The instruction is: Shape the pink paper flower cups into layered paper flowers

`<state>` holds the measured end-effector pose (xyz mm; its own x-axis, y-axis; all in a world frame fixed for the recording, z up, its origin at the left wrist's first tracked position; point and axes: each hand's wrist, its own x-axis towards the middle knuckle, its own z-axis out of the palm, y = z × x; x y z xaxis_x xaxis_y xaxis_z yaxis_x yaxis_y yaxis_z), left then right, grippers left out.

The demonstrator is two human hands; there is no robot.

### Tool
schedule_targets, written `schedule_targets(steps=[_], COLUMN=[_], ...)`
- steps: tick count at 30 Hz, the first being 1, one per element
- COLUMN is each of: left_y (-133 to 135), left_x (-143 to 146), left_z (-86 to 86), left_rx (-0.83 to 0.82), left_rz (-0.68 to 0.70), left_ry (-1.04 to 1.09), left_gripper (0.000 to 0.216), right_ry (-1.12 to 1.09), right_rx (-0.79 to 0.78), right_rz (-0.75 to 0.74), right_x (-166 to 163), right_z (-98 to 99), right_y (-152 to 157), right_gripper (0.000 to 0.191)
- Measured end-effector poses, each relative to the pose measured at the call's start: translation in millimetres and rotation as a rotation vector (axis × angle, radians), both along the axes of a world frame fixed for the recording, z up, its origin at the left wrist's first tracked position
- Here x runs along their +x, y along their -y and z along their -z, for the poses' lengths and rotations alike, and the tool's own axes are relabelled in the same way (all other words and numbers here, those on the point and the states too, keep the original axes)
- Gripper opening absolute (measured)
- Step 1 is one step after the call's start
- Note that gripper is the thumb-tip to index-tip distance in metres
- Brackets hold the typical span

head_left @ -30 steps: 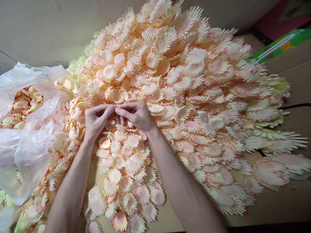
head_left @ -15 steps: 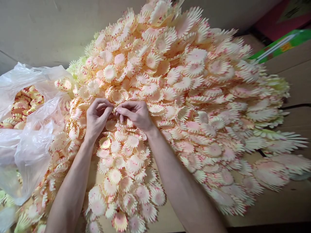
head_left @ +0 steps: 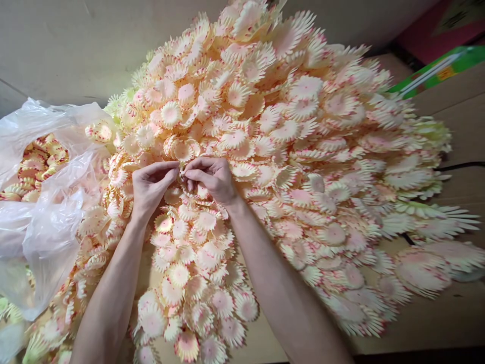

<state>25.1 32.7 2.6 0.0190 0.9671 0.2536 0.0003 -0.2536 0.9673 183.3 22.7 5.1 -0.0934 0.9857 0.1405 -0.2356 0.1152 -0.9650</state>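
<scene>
My left hand (head_left: 151,188) and my right hand (head_left: 212,179) meet fingertip to fingertip over the middle of a large heap of artificial flower petal pieces (head_left: 303,141). Both pinch at a small cream flower petal piece (head_left: 182,169) that shows between the fingertips; most of it is hidden. The thumb and index finger of my left hand are pressed together. On the right, my thumb lies against curled fingers. Below the hands, between my forearms, lies a smaller batch of round frilled petal pieces (head_left: 206,258), cream with pink centres and red-tinged tips.
At the left, a crumpled clear plastic bag (head_left: 56,222) holds yellowish petal pieces with red edges. A plain wall (head_left: 76,50) rises behind the heap. Brown cardboard (head_left: 466,116) and a green printed packet (head_left: 435,76) are at the right. The tan table surface (head_left: 435,323) shows in front.
My left hand has turned slightly, its fingers straighter and the hand a little lower. My right hand has barely shifted, and a bit more of the pale piece shows between the fingertips.
</scene>
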Motion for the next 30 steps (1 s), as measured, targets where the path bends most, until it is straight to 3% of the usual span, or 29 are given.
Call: schedule_targets(steps=[9, 14, 20, 26, 30], left_y=[-4, -1, 0, 1, 1], left_x=[-2, -2, 1, 0, -1], left_z=[6.4, 1.5, -5.4, -7.3, -6.3], left_rx=[-0.027, -0.040, 0.104, 0.112, 0.095], left_rz=[0.039, 0.090, 0.095, 0.126, 0.106], left_ry=[0.073, 0.012, -0.043, -0.037, -0.039], left_gripper=[0.004, 0.011, 0.012, 0.016, 0.015], right_ry=[-0.051, -0.020, -0.027, 0.044, 0.058], right_rx=[-0.029, 0.002, 0.013, 0.010, 0.010], right_rz=[0.042, 0.031, 0.043, 0.094, 0.088], right_x=[3, 2, 0, -3, -3], right_z=[0.0, 0.4, -0.4, -2.6, -1.6], right_y=[1, 1, 1, 2, 1], right_gripper=[0.012, 0.015, 0.020, 0.035, 0.034])
